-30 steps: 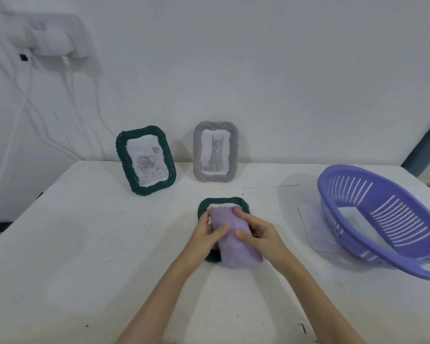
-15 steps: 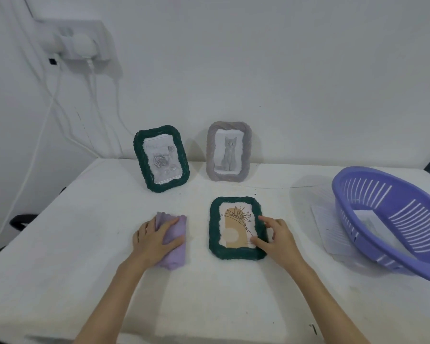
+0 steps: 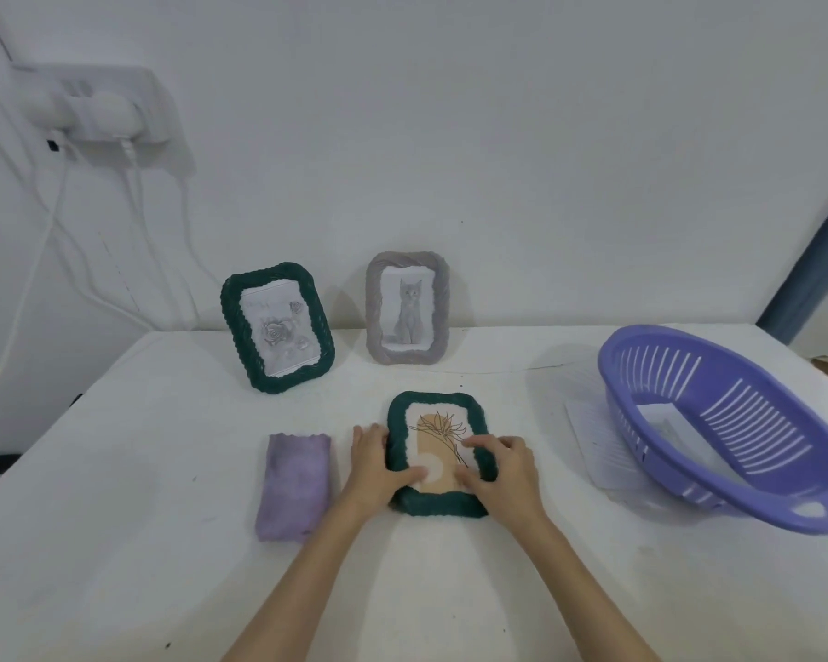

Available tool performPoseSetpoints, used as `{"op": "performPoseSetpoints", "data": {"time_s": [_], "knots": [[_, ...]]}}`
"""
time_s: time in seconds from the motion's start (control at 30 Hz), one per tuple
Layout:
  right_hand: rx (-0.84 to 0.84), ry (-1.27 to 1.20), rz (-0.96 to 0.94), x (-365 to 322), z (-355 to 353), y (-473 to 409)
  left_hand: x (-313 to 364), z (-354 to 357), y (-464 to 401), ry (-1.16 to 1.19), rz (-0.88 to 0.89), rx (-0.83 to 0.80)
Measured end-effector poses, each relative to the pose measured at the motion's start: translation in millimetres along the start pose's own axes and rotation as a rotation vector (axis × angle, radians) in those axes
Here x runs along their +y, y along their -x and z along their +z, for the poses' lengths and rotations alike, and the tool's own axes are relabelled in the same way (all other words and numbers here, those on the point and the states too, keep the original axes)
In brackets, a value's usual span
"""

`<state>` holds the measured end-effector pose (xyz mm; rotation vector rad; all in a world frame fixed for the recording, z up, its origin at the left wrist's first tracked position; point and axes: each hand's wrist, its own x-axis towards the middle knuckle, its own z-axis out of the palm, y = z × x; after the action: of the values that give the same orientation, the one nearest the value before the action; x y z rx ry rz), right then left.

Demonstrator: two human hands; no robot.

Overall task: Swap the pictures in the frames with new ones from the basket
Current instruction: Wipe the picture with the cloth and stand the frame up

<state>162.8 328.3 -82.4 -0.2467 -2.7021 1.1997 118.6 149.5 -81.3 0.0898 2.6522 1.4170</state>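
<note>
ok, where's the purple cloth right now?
Head view: the purple cloth lies flat on the table, just left of the left hand and the lying green frame.

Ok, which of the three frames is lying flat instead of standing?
The near green frame with the tan plant print, held between both hands, lies flat. The green rose frame and grey cat frame stand at the back by the wall.

light: soft, even, dimmish | shadows: faint | focus: slightly soft | edges: wide-angle bowing
</note>
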Motion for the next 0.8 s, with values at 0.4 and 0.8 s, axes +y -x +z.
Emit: {"op": "performPoseSetpoints", "data": {"time_s": [0.4,0.8], "knots": [[-0.008,-0.252,0.029,6.0,-7.0,-3.0,6.3,-0.3,15.3,0.506,0.092,-0.001],[-0.046,-0.660,-0.109,-19.7,-48.9,-16.2,40.3,-24.9,12.9,0.730,0.260,-0.105]]}}
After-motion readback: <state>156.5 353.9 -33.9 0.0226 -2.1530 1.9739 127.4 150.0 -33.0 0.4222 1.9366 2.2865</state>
